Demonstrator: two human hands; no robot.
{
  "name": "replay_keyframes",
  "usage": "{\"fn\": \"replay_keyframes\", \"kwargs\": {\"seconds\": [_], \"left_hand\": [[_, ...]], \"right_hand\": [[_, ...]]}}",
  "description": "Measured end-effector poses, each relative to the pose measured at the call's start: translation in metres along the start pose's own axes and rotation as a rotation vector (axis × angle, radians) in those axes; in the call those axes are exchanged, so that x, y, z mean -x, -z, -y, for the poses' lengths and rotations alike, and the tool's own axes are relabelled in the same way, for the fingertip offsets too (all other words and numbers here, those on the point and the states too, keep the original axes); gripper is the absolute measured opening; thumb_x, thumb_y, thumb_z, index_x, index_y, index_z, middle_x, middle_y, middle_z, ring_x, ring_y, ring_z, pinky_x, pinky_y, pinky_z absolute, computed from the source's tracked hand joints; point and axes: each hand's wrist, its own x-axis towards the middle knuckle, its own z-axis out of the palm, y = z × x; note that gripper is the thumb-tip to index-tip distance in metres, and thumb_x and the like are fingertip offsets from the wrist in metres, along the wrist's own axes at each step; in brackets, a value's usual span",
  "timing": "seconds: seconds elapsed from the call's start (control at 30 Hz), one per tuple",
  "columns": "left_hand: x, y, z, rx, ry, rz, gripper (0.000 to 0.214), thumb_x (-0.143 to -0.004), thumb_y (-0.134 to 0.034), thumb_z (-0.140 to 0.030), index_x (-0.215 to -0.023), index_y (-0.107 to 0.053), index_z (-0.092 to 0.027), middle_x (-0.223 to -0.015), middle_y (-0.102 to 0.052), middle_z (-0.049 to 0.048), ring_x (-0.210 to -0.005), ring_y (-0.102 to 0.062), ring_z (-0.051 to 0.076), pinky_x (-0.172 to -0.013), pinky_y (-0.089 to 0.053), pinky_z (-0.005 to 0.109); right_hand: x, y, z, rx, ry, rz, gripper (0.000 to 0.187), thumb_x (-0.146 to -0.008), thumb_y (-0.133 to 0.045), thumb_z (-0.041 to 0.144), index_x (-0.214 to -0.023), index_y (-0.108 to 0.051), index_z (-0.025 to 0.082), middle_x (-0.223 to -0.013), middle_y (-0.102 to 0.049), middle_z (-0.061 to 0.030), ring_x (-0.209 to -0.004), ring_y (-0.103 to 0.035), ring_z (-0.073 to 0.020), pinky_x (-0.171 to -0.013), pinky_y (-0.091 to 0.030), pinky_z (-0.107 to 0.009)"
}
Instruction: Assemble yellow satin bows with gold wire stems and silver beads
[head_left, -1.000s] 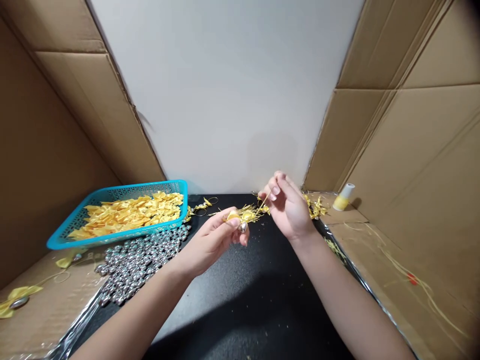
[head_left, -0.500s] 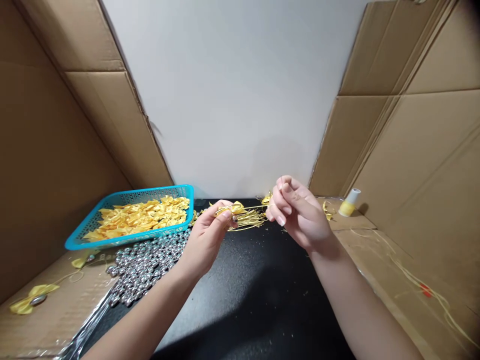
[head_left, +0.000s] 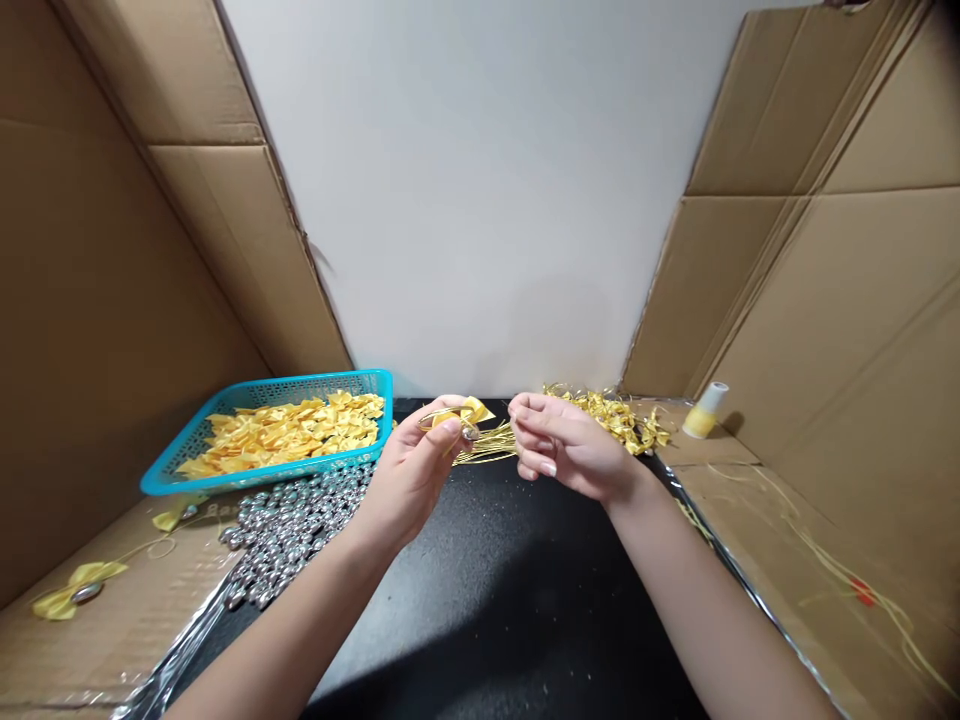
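Observation:
My left hand [head_left: 409, 470] is closed on a yellow ribbon bow [head_left: 474, 410], pinching it between thumb and fingers. A small silver bead [head_left: 470, 433] hangs at the bow, and a loop of gold cord [head_left: 435, 415] lies over the fingers. My right hand [head_left: 562, 445] is just to the right, its thumb and forefinger pinched together. Whatever is between those fingertips is too small to make out. Behind and between the hands lies a bundle of gold cords [head_left: 491, 443] on the black tabletop [head_left: 480, 600].
On the left, a blue basket [head_left: 154, 485] holds many yellow bows, with silver beads [head_left: 292, 530] heaped in front. Finished-looking bows with cords [head_left: 611, 415] are piled behind my right hand. A spool of yellow thread [head_left: 703, 412] stands near the right cardboard wall [head_left: 847, 350].
My right hand has come left and slightly down, closer to the left hand. The cord stretched between the hands no longer shows. The bow has turned a little in my left hand.

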Motion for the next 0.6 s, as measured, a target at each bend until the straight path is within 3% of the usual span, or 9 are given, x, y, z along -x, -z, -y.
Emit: {"fn": "replay_keyframes", "kwargs": {"seconds": [0.1,0.17,0.33,0.4,0.6], "left_hand": [[-0.001,0.000,-0.002,0.013,-0.008,-0.004,0.016,-0.071,-0.077,-0.031,-0.083,-0.074,-0.020,-0.079,-0.064,-0.0001,-0.065,-0.051,0.008,-0.064,-0.045,0.019],[0.000,0.001,-0.004,-0.008,-0.021,0.001,0.015,-0.073,-0.075,-0.030,-0.084,-0.074,-0.020,-0.078,-0.062,-0.0001,-0.065,-0.050,0.008,-0.063,-0.044,0.019],[0.004,0.001,-0.005,-0.075,-0.072,-0.003,0.014,-0.077,-0.071,-0.031,-0.087,-0.073,-0.021,-0.071,-0.058,-0.0010,-0.065,-0.048,0.010,-0.064,-0.043,0.022],[0.006,-0.001,-0.006,-0.071,-0.081,-0.015,0.012,-0.077,-0.071,-0.030,-0.085,-0.072,-0.021,-0.070,-0.056,-0.0013,-0.064,-0.047,0.011,-0.065,-0.043,0.022],[0.010,-0.010,-0.012,0.001,-0.045,-0.083,0.012,-0.071,-0.072,-0.027,-0.066,-0.065,-0.018,-0.067,-0.053,-0.0015,-0.064,-0.046,0.011,-0.064,-0.043,0.022]], "right_hand": [[-0.004,0.004,-0.003,0.004,0.023,-0.066,0.027,-0.081,-0.068,0.036,-0.077,-0.047,0.018,-0.052,-0.033,0.0120,-0.039,-0.033,-0.0023,-0.050,-0.041,-0.020],[-0.002,0.000,-0.003,0.083,0.129,-0.127,0.028,-0.082,-0.066,0.037,-0.076,-0.046,0.019,-0.052,-0.032,0.0121,-0.039,-0.031,-0.0027,-0.049,-0.039,-0.021],[0.014,-0.031,-0.003,0.749,0.524,-0.403,0.015,-0.089,-0.057,0.030,-0.078,-0.053,0.020,-0.061,-0.051,0.0044,-0.053,-0.047,-0.0084,-0.055,-0.041,-0.024],[0.018,-0.043,-0.005,0.965,0.614,-0.450,0.012,-0.089,-0.055,0.024,-0.078,-0.055,0.020,-0.069,-0.058,0.0013,-0.062,-0.054,-0.0103,-0.061,-0.043,-0.025],[0.018,-0.052,-0.013,1.073,0.690,-0.520,0.011,-0.088,-0.053,0.018,-0.078,-0.055,0.020,-0.068,-0.059,0.0011,-0.061,-0.055,-0.0109,-0.060,-0.044,-0.024]]}}
